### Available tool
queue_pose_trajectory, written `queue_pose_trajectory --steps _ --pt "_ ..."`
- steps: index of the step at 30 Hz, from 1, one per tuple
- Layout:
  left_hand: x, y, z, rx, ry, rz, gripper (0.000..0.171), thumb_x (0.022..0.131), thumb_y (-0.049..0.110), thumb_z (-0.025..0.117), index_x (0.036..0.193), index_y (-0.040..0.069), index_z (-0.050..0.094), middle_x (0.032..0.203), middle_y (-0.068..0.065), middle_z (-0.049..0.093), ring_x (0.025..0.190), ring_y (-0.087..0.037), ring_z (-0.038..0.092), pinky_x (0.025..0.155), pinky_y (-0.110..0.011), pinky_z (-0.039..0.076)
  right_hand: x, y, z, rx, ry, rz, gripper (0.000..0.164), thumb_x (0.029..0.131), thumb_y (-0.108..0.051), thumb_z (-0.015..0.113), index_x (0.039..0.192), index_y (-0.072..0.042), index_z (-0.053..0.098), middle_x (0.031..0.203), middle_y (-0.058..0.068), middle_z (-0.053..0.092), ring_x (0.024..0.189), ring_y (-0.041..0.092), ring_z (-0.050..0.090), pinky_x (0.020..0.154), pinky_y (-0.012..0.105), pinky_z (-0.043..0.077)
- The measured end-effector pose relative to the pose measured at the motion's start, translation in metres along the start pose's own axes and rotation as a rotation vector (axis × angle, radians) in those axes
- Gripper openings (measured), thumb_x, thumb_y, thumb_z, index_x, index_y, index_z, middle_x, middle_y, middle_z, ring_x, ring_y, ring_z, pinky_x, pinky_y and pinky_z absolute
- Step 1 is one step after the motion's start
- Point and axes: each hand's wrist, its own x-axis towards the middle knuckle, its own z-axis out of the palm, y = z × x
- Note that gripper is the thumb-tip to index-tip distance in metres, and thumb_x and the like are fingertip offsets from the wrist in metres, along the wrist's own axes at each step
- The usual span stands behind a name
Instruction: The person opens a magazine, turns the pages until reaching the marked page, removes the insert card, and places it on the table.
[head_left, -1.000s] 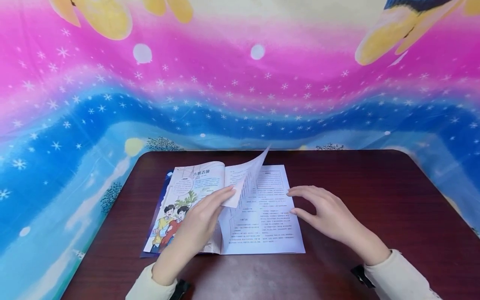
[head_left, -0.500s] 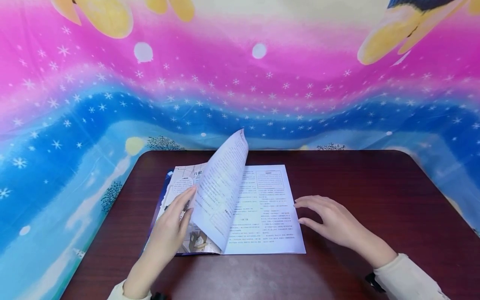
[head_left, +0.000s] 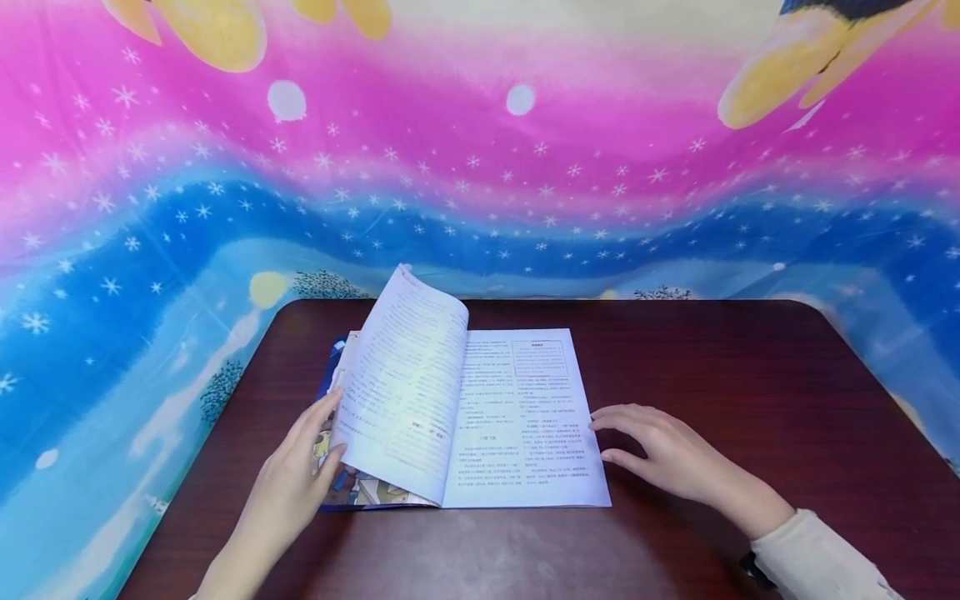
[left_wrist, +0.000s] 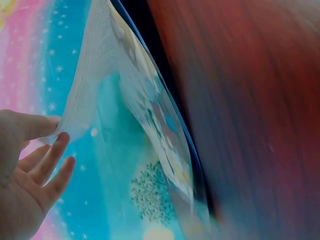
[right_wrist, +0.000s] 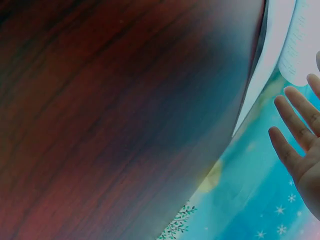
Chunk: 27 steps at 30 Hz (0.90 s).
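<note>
A magazine (head_left: 525,417) lies spread on the dark wooden table. One of its printed pages (head_left: 408,383) stands lifted and curved over the left side, its top corner raised. My left hand (head_left: 292,467) pinches the outer edge of that page between thumb and fingers, which the left wrist view shows, with the page (left_wrist: 82,95) bowing away from the hand (left_wrist: 35,165). Beneath it, part of a colourful illustrated page (head_left: 378,490) shows. My right hand (head_left: 667,458) is at the right edge of the magazine, fingers relaxed and holding nothing; in the right wrist view its fingers (right_wrist: 295,117) are spread.
The dark reddish table (head_left: 720,367) extends on both sides of the magazine. Behind and beside it hangs a pink and blue cloth (head_left: 450,183) with snowflakes. A dark blue cover edge (head_left: 332,367) sticks out at the magazine's left.
My left hand has carried the page from the right across the spine to the left. My right hand has shifted slightly down and to the right.
</note>
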Motion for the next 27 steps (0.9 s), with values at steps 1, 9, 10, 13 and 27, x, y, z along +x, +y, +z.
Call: queue_pose_trajectory --steps 1,9,10,13,27 --pt "-0.001 -0.002 -0.001 -0.003 -0.016 -0.016 0.085 0.077 -0.012 0.078 0.150 0.009 0.040 0.144 -0.016 0.049 0.106 -0.034 0.065 0.066 -0.042 0.057 0.000 0.001 0.001 0.002 -0.009 -0.002 0.037 0.086 -0.022 0.079 0.121 -0.016 0.069 0.126 -0.002 0.065 0.115 0.019 0.061 0.095 0.047 0.050" --pt "-0.011 -0.019 -0.007 -0.015 -0.140 -0.100 0.077 0.082 -0.006 0.076 0.149 0.003 0.039 0.148 -0.021 0.042 0.110 -0.040 0.062 0.077 -0.053 0.056 -0.001 0.003 0.006 -0.004 -0.060 -0.025 0.037 0.087 -0.023 0.078 0.122 -0.015 0.068 0.126 -0.002 0.064 0.117 0.020 0.060 0.096 0.046 0.049" --pt "-0.012 -0.020 -0.008 -0.012 -0.157 -0.111 0.076 0.082 -0.005 0.076 0.148 0.003 0.040 0.148 -0.021 0.042 0.110 -0.040 0.062 0.078 -0.053 0.056 -0.002 0.004 0.006 -0.005 -0.061 -0.031 0.037 0.087 -0.023 0.078 0.122 -0.015 0.068 0.126 -0.002 0.064 0.117 0.020 0.060 0.096 0.046 0.049" --pt "-0.015 -0.025 -0.011 0.002 -0.221 -0.155 0.073 0.084 -0.002 0.076 0.148 0.003 0.040 0.146 -0.022 0.044 0.112 -0.040 0.061 0.081 -0.054 0.054 -0.003 0.004 0.008 -0.009 -0.060 -0.045 0.038 0.086 -0.024 0.078 0.121 -0.015 0.068 0.126 -0.002 0.064 0.117 0.020 0.060 0.096 0.046 0.049" --pt "-0.028 -0.046 -0.005 0.089 -0.450 -0.244 0.059 0.087 0.013 0.077 0.139 -0.001 0.051 0.138 -0.026 0.051 0.123 -0.044 0.052 0.092 -0.061 0.046 -0.005 0.001 0.016 -0.029 -0.084 -0.084 0.045 0.081 -0.026 0.083 0.122 -0.014 0.068 0.132 0.002 0.062 0.120 0.022 0.058 0.096 0.047 0.049"
